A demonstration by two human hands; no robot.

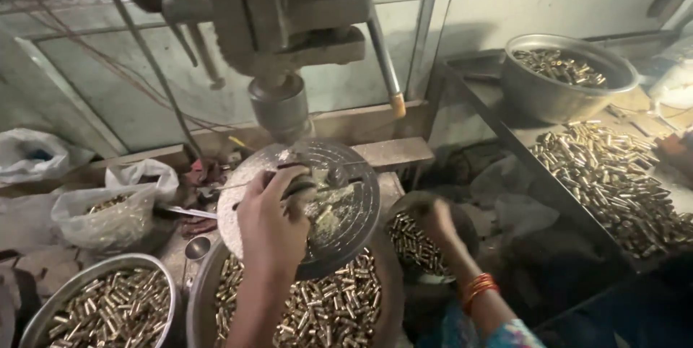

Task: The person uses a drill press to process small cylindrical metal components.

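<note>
The person is working at a drill press, whose chuck (280, 106) is hanging directly over the round slotted table (317, 203) so that a part set there sits under the spindle. The left hand (271, 222) is resting on that table with its fingers curled around a small dark fixture (317, 183), apparently steadying it; whether a brass piece sits in it cannot be told. The right hand (437, 222) is reaching down into a small dark bowl of brass pieces (413, 243) just beside the table, fingers bent into the heap, though what they are gripping is blurred. A large pan of brass pieces (317, 305) is lying under the table's edge, within a short drop. Another steel basin (108, 308) is standing to the left, and a loose pile of brass pieces (613, 182) is covering the tray on the right, below a full metal bowl (567, 77).
</note>
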